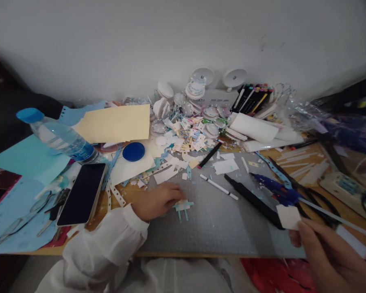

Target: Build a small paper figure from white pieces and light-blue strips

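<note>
My left hand (156,200) rests on the grey cutting mat (213,219), fingers curled down onto a small pale blue and cream paper cut-out (182,206). My right hand (326,254) is at the lower right, thumb and fingers pinched on a small white square of card (288,216) held above the mat. A blue glue gun (277,191) and a black pen-like tool (253,199) lie just beyond the card. A white marker (218,186) lies between my hands.
A heap of paper scraps (189,140) and round white discs (198,87) fills the back. A phone (82,193), water bottle (59,136), blue lid (133,151), cream sheet (116,123) and glasses (21,217) sit left. White rolls (253,127), markers (253,97), scissors (317,195) lie right.
</note>
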### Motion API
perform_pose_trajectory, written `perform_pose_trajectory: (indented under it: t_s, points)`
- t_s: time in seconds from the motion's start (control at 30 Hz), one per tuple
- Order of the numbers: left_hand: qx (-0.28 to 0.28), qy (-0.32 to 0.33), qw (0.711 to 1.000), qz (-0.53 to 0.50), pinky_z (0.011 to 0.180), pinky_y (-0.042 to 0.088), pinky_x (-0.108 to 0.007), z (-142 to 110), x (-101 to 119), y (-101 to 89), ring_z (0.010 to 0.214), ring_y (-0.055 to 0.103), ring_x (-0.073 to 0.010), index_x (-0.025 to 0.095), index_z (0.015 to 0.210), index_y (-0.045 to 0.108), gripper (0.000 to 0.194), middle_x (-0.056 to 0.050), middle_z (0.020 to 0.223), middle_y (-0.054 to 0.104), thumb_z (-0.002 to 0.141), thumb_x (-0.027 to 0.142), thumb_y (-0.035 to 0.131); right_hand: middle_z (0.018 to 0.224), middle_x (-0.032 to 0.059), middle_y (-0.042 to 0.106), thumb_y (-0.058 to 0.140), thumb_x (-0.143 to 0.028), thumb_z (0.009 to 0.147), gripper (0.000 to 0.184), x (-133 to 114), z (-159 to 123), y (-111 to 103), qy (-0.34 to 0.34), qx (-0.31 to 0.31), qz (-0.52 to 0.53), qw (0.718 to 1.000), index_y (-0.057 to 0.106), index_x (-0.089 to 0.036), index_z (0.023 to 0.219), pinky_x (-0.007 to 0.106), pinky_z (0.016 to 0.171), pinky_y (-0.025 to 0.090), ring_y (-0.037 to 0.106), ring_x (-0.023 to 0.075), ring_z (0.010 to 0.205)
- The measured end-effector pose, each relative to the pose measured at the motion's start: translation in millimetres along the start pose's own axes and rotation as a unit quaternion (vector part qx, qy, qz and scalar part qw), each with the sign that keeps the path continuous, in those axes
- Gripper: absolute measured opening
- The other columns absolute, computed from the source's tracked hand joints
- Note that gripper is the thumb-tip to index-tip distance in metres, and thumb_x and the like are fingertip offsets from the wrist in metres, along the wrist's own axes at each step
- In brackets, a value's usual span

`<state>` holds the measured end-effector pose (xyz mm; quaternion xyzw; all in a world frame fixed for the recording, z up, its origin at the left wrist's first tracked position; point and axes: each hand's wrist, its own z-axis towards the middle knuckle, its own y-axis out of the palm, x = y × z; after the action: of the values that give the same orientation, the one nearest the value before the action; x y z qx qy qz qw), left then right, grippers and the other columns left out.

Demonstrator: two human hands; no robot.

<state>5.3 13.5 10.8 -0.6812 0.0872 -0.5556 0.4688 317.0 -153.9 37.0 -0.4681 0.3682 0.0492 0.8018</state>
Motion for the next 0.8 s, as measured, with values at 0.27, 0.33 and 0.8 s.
perform_pose_trajectory:
  t_s: [0.27, 0.33, 0.8]
  points:
    - [0.252, -0.066, 0.965, -0.029, 0.085, 0.049, -0.032, -21.4, 22.8, -2.2, 0.097, 0.059, -0.0189, 0.020, 0.111, 0.059, 0.019, -0.008, 0.105, 0.063, 0.094, 0.020, 0.052, 0.095, 0.0053, 0.072, 0.054, -0.023, 0.092, 0.016, -43.7, -14.5, 62.7, -0.211, -0.105, 0.115, 0.965, 0.064, -0.025, 0.104, 0.029, 0.072, 0.055, 0.068, 0.0185, 0.084]
    - [0.296, -0.099, 0.949, -0.051, 0.071, 0.048, -0.027, -30.4, 30.0, -1.4, 0.077, 0.058, -0.0149, 0.019, 0.093, 0.059, 0.005, -0.003, 0.084, 0.062, 0.093, 0.021, 0.054, 0.096, 0.0043, 0.071, 0.052, -0.016, 0.092, 0.021, -60.4, -17.0, 74.0, -0.242, -0.151, 0.151, 0.946, 0.063, -0.026, 0.108, 0.027, 0.075, 0.055, 0.067, 0.0161, 0.088]
    - [0.251, -0.098, 0.953, 0.137, 0.072, 0.033, -0.035, -36.9, 22.6, 1.7, 0.078, 0.053, -0.0199, 0.020, 0.082, 0.058, 0.015, -0.002, 0.076, 0.063, 0.094, 0.022, 0.050, 0.116, 0.0072, 0.063, 0.051, -0.015, 0.093, 0.021, -59.7, -10.3, 125.7, -0.343, -0.283, 0.206, 0.871, 0.065, -0.025, 0.104, 0.034, 0.091, 0.053, 0.060, 0.0182, 0.109]
